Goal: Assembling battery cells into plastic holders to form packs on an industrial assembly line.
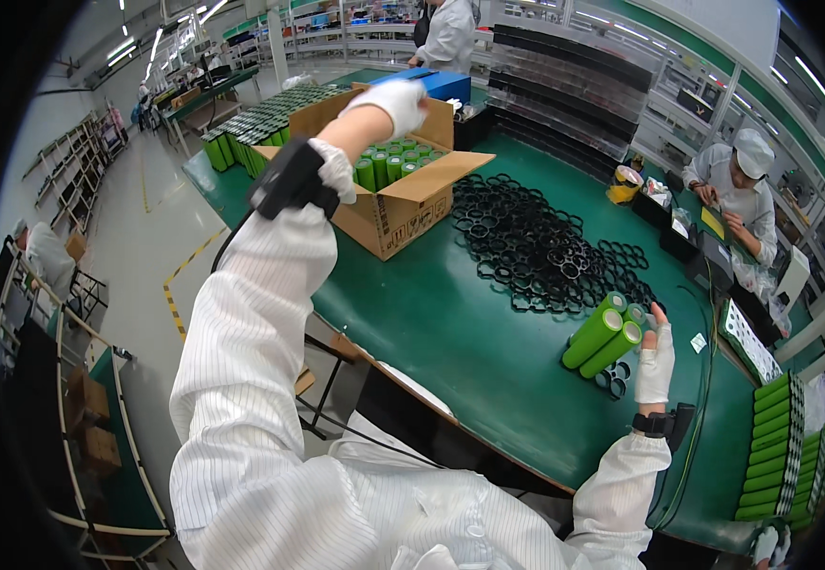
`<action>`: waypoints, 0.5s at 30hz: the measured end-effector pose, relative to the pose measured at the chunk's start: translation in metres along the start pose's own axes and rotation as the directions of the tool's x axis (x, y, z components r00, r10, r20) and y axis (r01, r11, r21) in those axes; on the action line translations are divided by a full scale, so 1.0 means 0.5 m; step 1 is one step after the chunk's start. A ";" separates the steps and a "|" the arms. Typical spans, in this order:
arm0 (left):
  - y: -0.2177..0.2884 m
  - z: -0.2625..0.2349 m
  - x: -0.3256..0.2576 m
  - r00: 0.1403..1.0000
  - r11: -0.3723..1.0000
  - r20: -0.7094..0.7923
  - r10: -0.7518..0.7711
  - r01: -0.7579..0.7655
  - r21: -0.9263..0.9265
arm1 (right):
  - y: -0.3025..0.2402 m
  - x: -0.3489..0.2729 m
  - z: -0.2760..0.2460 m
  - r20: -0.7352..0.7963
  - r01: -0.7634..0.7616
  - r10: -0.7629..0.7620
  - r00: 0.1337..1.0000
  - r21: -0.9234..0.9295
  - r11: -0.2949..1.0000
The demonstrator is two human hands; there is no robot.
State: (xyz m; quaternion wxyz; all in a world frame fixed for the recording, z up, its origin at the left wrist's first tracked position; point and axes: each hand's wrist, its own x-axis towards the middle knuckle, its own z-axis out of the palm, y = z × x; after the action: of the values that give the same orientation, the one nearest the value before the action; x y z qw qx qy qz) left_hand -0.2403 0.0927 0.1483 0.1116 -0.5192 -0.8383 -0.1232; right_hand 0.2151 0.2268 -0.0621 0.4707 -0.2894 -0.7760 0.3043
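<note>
On the bench [412, 304] at right, the right hand [656, 366], released, could bump batteries [593, 339] over; left hand [396, 104] grip unclear.

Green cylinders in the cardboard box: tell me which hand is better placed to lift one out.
Likely the left hand: it is raised by the open cardboard box, while the right hand is farther off, beside a separate cluster of green cylinders.

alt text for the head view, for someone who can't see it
A person's gloved left hand is raised near an open cardboard box of green cylinders, while the right hand is beside four loose cylinders on a green table. Between lies a heap of black ring holders.
</note>
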 end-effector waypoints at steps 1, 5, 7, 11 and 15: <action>-0.013 0.032 0.016 0.992 0.998 0.124 0.025 -0.032 0.057 | -0.001 -0.002 -0.004 -0.008 0.001 -0.001 1.000 -0.003 1.000; -0.052 0.197 0.019 0.977 0.986 0.134 -0.167 0.165 0.025 | -0.008 -0.008 -0.008 -0.010 -0.084 0.083 0.996 -0.169 0.982; -0.103 0.249 0.031 0.975 0.962 0.070 -0.210 0.218 -0.166 | -0.002 -0.007 -0.012 -0.025 -0.118 0.115 0.993 -0.241 0.963; -0.130 0.269 0.044 0.988 0.965 0.096 -0.117 0.136 -0.224 | 0.020 0.000 -0.016 -0.106 -0.096 0.062 0.992 -0.362 0.927; -0.188 0.274 0.049 0.994 0.955 0.024 0.108 -0.097 -0.280 | -0.007 0.008 -0.024 -0.162 -0.172 0.116 0.980 -0.400 0.900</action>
State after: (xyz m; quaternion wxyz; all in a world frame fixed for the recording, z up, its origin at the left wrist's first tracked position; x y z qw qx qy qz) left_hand -0.3436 0.1168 0.0178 0.0274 -0.5749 -0.7865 -0.2240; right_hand 0.2236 0.2300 -0.0530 0.4261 -0.4585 -0.7658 0.1476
